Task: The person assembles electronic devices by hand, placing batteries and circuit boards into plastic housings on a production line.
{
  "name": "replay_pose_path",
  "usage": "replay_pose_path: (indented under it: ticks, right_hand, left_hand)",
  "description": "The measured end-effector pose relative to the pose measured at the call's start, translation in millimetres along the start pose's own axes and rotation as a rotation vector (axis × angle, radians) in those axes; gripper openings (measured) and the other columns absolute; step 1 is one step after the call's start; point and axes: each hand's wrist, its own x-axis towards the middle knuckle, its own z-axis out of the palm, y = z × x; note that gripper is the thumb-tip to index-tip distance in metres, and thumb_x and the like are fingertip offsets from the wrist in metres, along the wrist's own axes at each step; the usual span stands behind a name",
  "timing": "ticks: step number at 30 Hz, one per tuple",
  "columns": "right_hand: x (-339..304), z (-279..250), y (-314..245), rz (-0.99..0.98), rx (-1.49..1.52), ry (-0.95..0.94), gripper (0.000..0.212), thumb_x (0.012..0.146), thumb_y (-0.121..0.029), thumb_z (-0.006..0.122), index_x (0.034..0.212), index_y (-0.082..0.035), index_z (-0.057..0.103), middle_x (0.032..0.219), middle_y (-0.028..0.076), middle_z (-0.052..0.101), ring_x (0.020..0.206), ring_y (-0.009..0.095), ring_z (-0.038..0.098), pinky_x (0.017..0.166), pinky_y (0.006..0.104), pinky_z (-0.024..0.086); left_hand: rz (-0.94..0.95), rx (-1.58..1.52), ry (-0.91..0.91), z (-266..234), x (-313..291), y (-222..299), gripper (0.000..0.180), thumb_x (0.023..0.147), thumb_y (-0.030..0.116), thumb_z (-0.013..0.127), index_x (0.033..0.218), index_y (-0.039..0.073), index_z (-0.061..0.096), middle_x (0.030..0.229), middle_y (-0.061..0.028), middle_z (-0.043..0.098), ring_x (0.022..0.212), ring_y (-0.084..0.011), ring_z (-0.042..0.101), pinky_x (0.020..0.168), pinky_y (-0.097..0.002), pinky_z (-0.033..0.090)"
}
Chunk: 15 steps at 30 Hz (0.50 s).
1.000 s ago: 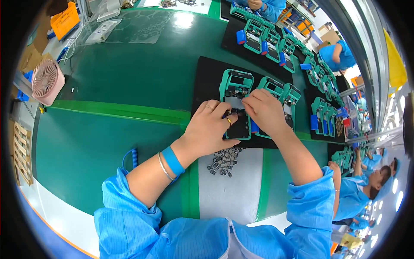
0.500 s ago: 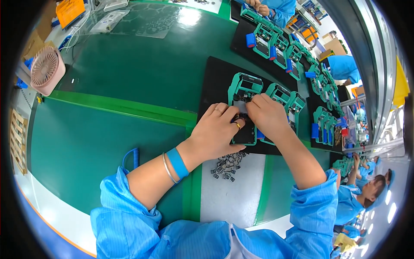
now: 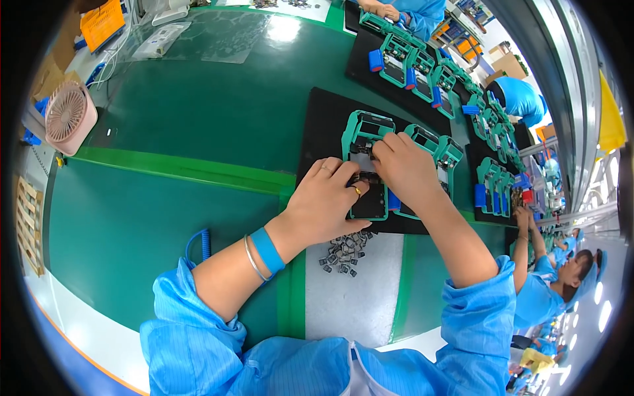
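A green device housing (image 3: 348,135) with black inner parts and a grey rectangular piece lies on a black mat (image 3: 321,122). My left hand (image 3: 320,201) bends its fingers over the left side of the housing, with the thumb along its lower end. My right hand (image 3: 406,168) is closed, fingertips pinched at the housing's middle right; whatever they hold is hidden. More green housings (image 3: 449,153) with blue parts stand just right of my right hand. Near my left wrist lies a pile of small dark and silver parts (image 3: 343,253).
A pink fan (image 3: 68,113) stands at the far left, with a plastic bag (image 3: 160,41) at the back. A blue coiled cord (image 3: 206,243) lies beside my left forearm. Another black mat (image 3: 362,58) bears several housings before a co-worker (image 3: 422,14). Another co-worker (image 3: 551,287) reaches in at the right.
The view has shifted slightly. My hands stay on the same housing, my right fingertips moving only a little. The co-worker at the right has stretched both arms toward the parts on the table.
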Motion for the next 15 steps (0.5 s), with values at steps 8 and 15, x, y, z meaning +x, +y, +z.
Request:
replay_pose_path:
  ticks: [8,15]
  right_hand:
    - [-10.2,-12.2,-11.9,0.194,0.061,0.028,0.013,0.075,-0.010,0.070,0.083,-0.009,0.061,0.085,0.004,0.056,0.088,0.023,0.060,0.063,0.0337,0.054]
    - [-107.2,-53.7,-80.2,0.329,0.713,-0.024,0.012,0.081,-0.011,0.073,0.090,-0.008,0.066,0.085,0.008,0.063,0.081,0.029,0.064,0.068,0.0395,0.053]
  left_hand:
    - [0.011,-0.033,0.006,-0.9,1.8,0.0,0.056,0.063,0.033,0.087,0.109,0.007,0.071,0.116,-0.0110,0.054,0.108,-0.0316,0.052,0.096,-0.0398,0.046]
    - [0.028,-0.052,-0.065,-27.4,-2.5,-23.9,0.058,0.063,0.032,0.087,0.113,0.008,0.071,0.123,-0.0129,0.056,0.115,-0.0339,0.052,0.101,-0.0428,0.043]
